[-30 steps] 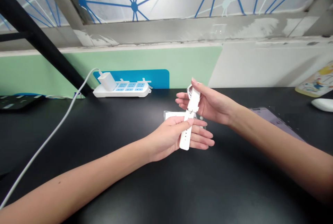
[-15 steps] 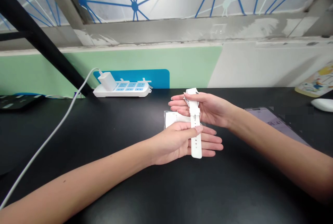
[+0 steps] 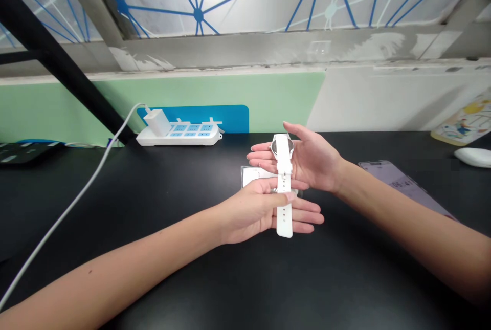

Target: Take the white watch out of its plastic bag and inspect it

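Observation:
A white watch (image 3: 284,176) with a round face and a holed strap hangs lengthwise between my two hands above the black table (image 3: 192,268). My left hand (image 3: 264,210) pinches the lower strap, thumb on top and fingers flat beneath. My right hand (image 3: 307,158) lies palm up under the watch face, its fingers spread and the face resting on them. A white card in a clear sleeve (image 3: 253,175) lies on the table just behind my left hand, partly hidden.
A white power strip (image 3: 180,134) with a white charger plugged in sits at the back, its white cable (image 3: 72,202) running to the lower left. A phone (image 3: 402,181) with a lit screen lies to the right, with a white mouse (image 3: 473,156) at the far right.
The watch swung from tilted to straight and lower. My right hand turned palm up and opened under the face. My left hand slid slightly right along the strap.

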`<act>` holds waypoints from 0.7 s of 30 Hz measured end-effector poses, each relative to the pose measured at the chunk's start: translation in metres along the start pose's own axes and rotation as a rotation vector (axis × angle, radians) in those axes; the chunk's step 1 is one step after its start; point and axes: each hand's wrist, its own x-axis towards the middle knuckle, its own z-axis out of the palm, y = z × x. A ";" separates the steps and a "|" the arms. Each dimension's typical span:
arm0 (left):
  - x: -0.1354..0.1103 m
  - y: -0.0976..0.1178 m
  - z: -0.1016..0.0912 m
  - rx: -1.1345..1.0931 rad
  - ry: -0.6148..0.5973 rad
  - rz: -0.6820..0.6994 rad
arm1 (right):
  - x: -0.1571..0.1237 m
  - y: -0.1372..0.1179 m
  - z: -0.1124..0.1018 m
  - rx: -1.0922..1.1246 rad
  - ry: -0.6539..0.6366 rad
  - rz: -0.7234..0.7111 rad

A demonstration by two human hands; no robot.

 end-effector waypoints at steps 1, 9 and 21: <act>0.000 0.001 0.000 -0.001 -0.004 0.000 | 0.000 0.000 0.000 -0.002 0.006 -0.002; 0.000 0.004 0.004 -0.002 0.063 0.004 | 0.001 0.002 -0.003 -0.004 -0.035 -0.043; 0.000 0.003 0.003 0.014 0.090 0.028 | 0.000 0.003 -0.005 -0.064 -0.164 -0.018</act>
